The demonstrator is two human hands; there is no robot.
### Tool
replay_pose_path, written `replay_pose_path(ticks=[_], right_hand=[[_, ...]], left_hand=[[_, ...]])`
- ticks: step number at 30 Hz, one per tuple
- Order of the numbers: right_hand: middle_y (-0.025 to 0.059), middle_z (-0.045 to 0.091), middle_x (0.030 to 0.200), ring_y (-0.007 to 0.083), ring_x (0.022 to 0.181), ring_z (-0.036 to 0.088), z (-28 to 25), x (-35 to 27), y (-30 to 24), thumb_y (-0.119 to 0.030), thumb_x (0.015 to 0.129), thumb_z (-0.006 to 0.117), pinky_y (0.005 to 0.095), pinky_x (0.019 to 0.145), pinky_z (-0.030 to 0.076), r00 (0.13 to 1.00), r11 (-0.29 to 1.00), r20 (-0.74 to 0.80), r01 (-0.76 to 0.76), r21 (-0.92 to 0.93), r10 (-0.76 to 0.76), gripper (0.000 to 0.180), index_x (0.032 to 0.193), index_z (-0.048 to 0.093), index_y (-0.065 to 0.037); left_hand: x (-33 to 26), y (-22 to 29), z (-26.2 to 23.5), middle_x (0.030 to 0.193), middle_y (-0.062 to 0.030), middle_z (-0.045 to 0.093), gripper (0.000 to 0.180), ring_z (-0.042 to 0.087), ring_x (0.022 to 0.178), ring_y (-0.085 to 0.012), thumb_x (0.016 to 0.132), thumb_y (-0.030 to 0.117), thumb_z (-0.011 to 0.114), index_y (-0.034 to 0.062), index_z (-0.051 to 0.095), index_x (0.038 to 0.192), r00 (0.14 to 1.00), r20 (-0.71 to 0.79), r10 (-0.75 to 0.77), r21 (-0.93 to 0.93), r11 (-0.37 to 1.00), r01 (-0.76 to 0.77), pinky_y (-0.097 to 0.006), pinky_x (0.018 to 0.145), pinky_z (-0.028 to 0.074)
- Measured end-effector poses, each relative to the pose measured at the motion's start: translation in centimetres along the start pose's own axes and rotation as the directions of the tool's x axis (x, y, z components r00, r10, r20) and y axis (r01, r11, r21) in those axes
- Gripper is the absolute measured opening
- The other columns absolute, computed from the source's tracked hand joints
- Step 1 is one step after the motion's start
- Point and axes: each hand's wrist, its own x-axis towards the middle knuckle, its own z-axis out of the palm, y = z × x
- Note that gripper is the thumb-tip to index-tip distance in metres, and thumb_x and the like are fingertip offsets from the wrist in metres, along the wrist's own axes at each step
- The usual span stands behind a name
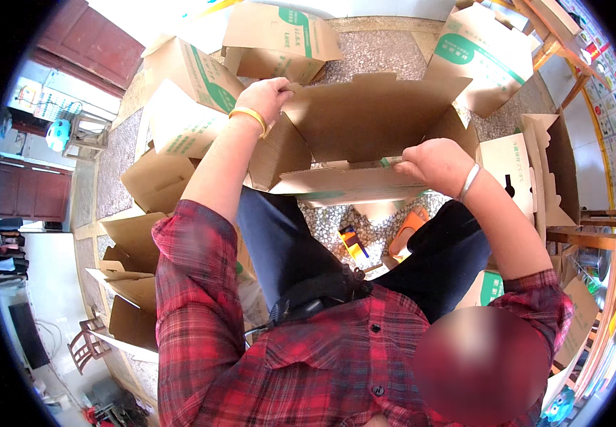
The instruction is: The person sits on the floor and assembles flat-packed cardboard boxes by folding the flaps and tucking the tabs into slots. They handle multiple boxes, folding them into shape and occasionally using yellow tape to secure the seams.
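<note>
An open brown cardboard box (372,117) is held up over my lap with its flaps spread. My left hand (269,96), with a gold bangle on the wrist, grips the box's upper left flap corner. My right hand (436,165), wearing a silver bangle, is closed on the edge of the near flap (343,183), which has green print along it. My sleeves are red plaid and my legs are in dark trousers below the box.
Several folded and assembled cardboard boxes with green print (194,78) lie around on the speckled floor (379,50). An orange tape dispenser (406,235) and a yellow-blue object (351,242) lie between my legs. A wooden shelf (592,235) stands at right, flat cardboard (134,285) at left.
</note>
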Motion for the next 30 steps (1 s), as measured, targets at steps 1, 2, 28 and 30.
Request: replay_pose_path(ticks=[1, 2, 28, 30], right_hand=[[0.0206, 0.063, 0.075, 0.0386, 0.077, 0.062, -0.1, 0.1, -0.1, -0.037, 0.091, 0.047, 0.0469, 0.073, 0.049, 1.000, 1.000, 0.024, 0.010, -0.003, -0.010, 0.042, 0.078, 0.066, -0.002], [0.0210, 0.063, 0.076, 0.0390, 0.077, 0.062, -0.1, 0.3, -0.2, -0.038, 0.091, 0.047, 0.0470, 0.073, 0.049, 0.999, 1.000, 0.049, 0.023, -0.007, -0.022, 0.042, 0.079, 0.065, -0.001], [0.0140, 0.067, 0.098, 0.0286, 0.095, 0.064, 4.8, 6.0, 3.2, -0.045, 0.084, 0.050, 0.0405, 0.080, 0.051, 0.887, 0.905, 0.206, -0.375, -0.199, 0.413, 0.045, 0.095, 0.070, -0.006], [0.0113, 0.065, 0.098, 0.0284, 0.094, 0.063, 5.4, 5.4, 2.2, -0.036, 0.084, 0.052, 0.0416, 0.076, 0.051, 0.946, 0.910, -0.059, -0.323, -0.259, 0.319, 0.034, 0.094, 0.068, -0.008]], left_hand=[[-0.1, -1.1, -0.2, 0.091, -0.0158, 0.065, 0.020, 0.061, 0.086, -0.0338, 0.086, 0.024, 0.061, 0.0071, 0.063, 0.097, 1.000, 0.001, 0.013, -0.015, 1.000, -0.013, -0.040, 0.076, 0.048], [-0.4, -2.0, -0.3, 0.091, -0.0156, 0.065, 0.020, 0.062, 0.086, -0.0336, 0.086, 0.023, 0.061, 0.0074, 0.063, 0.098, 1.000, 0.001, 0.024, -0.031, 0.999, -0.024, -0.040, 0.076, 0.048], [-3.0, 2.6, 0.7, 0.111, -0.0156, 0.062, 0.025, 0.058, 0.104, -0.0322, 0.088, 0.009, 0.051, 0.0066, 0.059, 0.112, 0.967, -0.037, 0.253, -0.130, 0.958, -0.256, -0.038, 0.091, 0.047], [-2.9, 2.4, 0.6, 0.110, -0.0165, 0.062, 0.025, 0.058, 0.102, -0.0330, 0.089, 0.011, 0.051, 0.0066, 0.060, 0.112, 0.974, -0.015, 0.225, -0.133, 0.965, -0.225, -0.039, 0.090, 0.047]])
